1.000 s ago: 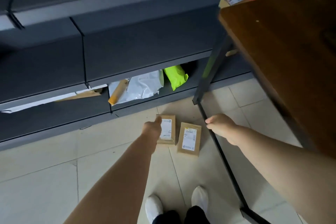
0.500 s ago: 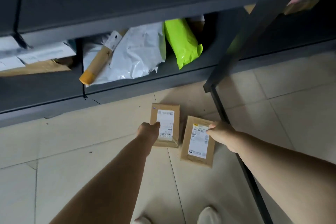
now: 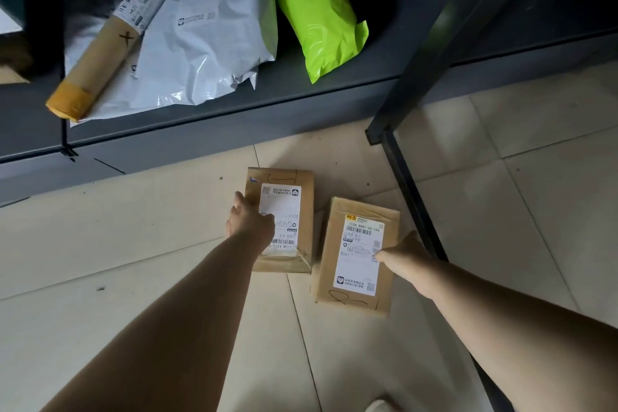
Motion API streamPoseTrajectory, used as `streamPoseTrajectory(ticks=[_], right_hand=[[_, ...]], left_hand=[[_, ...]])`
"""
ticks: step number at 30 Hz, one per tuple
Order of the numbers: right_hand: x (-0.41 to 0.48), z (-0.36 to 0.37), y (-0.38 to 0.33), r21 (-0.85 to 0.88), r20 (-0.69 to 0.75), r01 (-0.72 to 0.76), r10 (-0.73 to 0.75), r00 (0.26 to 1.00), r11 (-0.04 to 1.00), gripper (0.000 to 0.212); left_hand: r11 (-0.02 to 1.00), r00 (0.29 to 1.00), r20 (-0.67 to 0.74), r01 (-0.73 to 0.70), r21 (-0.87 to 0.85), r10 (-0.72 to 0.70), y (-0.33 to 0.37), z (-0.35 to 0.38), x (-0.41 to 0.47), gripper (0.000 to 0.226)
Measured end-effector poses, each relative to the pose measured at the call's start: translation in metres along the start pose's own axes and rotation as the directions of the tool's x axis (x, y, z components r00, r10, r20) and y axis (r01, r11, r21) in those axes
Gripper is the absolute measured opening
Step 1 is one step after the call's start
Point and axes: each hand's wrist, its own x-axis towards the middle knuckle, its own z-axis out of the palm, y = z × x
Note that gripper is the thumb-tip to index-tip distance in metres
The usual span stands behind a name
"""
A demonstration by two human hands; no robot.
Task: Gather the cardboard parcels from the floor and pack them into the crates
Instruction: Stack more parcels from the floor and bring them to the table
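Observation:
Two brown cardboard parcels with white shipping labels lie side by side on the pale tiled floor. My left hand [image 3: 249, 222] rests on the left edge of the left parcel [image 3: 289, 207], with the fingers curled over its side. My right hand [image 3: 406, 254] touches the right edge of the right parcel [image 3: 357, 264], thumb on the label. Both parcels lie flat on the floor. No crate is in view.
A dark low shelf [image 3: 234, 120] runs along the back, holding a cardboard tube [image 3: 100, 53], a white poly mailer [image 3: 204, 40] and a lime green mailer [image 3: 317, 17]. A black metal table leg [image 3: 414, 197] and its floor bar stand just right of the parcels.
The camera has dropped closer to the floor. Both hands have moved down onto the parcels: the left onto the left parcel's side, the right onto the right parcel's edge.

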Motion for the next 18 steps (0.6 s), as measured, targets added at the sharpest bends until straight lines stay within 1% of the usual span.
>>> streamPoseTrajectory(ticks=[2,5,6,8,10,12,13,17,18], right_hand=[[0.003,0.000,0.003,0.068,0.030,-0.048,0.046,0.998,0.997,0.053],[0.005,-0.001,0.007,0.105,0.105,-0.041,0.030,0.994,0.994,0.034],[0.004,-0.002,0.007,0.084,0.141,-0.031,0.019,0.990,0.996,0.027],[0.006,-0.005,0.011,0.095,0.213,-0.022,0.001,0.977,0.995,0.017],[0.009,-0.004,0.015,0.146,0.262,-0.057,0.016,0.965,0.988,0.017],[0.012,-0.001,0.017,0.197,0.280,-0.107,0.048,0.959,0.974,0.024],[0.009,-0.002,0.016,0.216,0.288,-0.114,0.048,0.956,0.970,0.021],[-0.007,-0.013,0.015,0.272,0.310,-0.068,-0.020,0.951,0.960,0.006],[-0.014,-0.016,0.014,0.293,0.300,-0.048,-0.043,0.953,0.955,0.007]], left_hand=[[0.998,1.000,0.005,-0.007,0.056,0.007,0.000,0.002,0.002,0.060],[0.995,0.998,0.065,-0.008,0.097,0.002,-0.001,0.007,0.002,0.051],[0.997,0.997,0.081,0.002,0.077,-0.009,-0.002,0.010,0.002,0.048],[0.998,0.993,0.105,0.054,-0.026,-0.051,-0.005,0.016,0.003,0.045],[0.988,0.986,0.133,0.111,-0.107,-0.096,-0.008,0.021,0.003,0.047],[0.987,0.981,0.167,0.115,-0.112,-0.095,-0.013,0.024,0.002,0.049],[0.988,0.981,0.175,0.104,-0.111,-0.084,-0.016,0.024,0.003,0.049],[0.972,0.974,0.205,0.132,-0.193,-0.091,-0.019,0.006,-0.005,0.051],[0.966,0.973,0.211,0.143,-0.216,-0.097,-0.020,0.000,-0.009,0.052]])
